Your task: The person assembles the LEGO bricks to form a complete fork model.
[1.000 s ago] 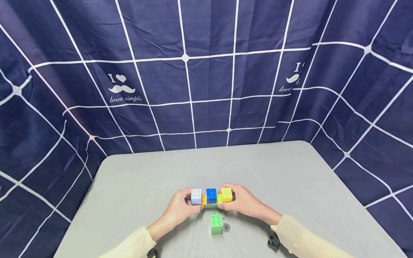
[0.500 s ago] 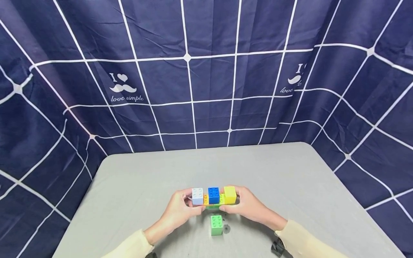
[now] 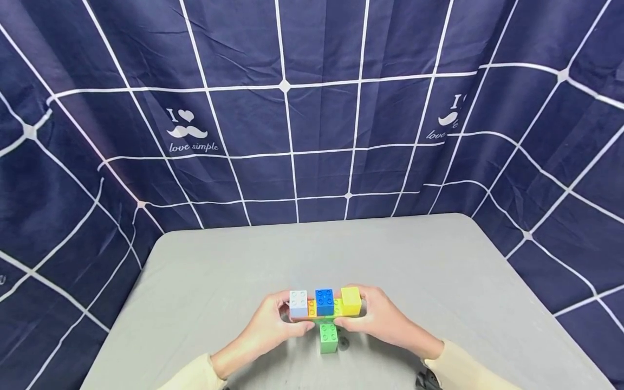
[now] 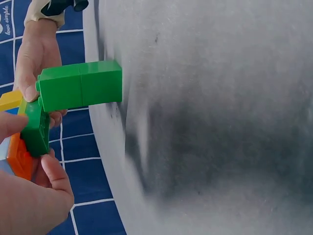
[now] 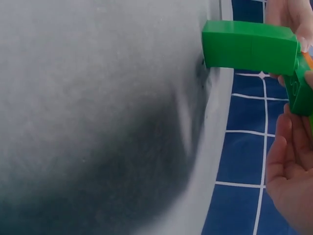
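Note:
My left hand (image 3: pixel 269 324) and right hand (image 3: pixel 380 318) hold the two ends of one toy brick assembly, raised off the table. On top are a white brick (image 3: pixel 298 307), a blue brick (image 3: pixel 325 303) and a yellow brick (image 3: pixel 351 302). They sit on an orange brick (image 4: pixel 20 159) and a lime brick (image 3: pixel 337 306). A dark green brick (image 4: pixel 35 128) is joined underneath. Just in front, in the head view, a green stack of two bricks (image 3: pixel 329 340) stands upright on the table, its studs close to the assembly. Contact between them cannot be told.
The grey table (image 3: pixel 219 271) has rounded far corners. Dark blue curtains (image 3: pixel 317 119) with white grid lines surround its back and sides. A small dark stain (image 3: pixel 343 342) lies right of the green stack.
Both hands have brought the brick assembly slightly right and nearer to me, so it now reaches the back of the green stack in the head view. The stack has stayed put.

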Motion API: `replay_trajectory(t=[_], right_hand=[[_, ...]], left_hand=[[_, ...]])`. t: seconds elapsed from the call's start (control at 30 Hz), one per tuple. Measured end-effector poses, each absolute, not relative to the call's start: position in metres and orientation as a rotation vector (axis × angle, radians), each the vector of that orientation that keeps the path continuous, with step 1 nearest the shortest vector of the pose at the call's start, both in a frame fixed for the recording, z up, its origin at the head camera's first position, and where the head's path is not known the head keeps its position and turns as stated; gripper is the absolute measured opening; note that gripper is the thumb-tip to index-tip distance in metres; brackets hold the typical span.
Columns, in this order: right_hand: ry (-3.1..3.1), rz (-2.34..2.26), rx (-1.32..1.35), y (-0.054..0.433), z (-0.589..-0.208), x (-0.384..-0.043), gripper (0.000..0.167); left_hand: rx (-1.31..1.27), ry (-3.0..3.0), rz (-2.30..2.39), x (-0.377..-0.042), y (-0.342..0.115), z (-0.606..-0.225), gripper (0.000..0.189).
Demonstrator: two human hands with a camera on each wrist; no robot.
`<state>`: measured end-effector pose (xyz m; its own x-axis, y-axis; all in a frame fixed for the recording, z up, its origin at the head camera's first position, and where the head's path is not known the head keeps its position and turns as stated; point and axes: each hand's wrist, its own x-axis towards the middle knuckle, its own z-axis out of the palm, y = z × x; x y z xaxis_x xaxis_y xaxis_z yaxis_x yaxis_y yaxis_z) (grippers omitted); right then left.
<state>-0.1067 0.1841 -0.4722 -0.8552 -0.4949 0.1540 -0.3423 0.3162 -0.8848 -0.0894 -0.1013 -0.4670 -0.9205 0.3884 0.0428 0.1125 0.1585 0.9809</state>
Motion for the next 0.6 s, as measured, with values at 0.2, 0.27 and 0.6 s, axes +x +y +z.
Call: replay_trajectory(t=[0.2,0.27,0.6], right_hand=[[2.370,-1.610,-0.818,0.187,-0.469,-0.099,0.030],[2.372,-1.611,-0.822,0.187,-0.468,-0.097,0.030],[2.356,-1.633,-0.850,0.188,-0.472,-0.089,0.028]], left_hand=[[0.513,2.111,1.849,-0.086,-0.099,-0.466,0.039],[0.510,2.096,1.854,-0.084,-0.098,-0.465,0.039],[0.477,2.100,1.835,-0.077,-0.093,-0.466,0.036]])
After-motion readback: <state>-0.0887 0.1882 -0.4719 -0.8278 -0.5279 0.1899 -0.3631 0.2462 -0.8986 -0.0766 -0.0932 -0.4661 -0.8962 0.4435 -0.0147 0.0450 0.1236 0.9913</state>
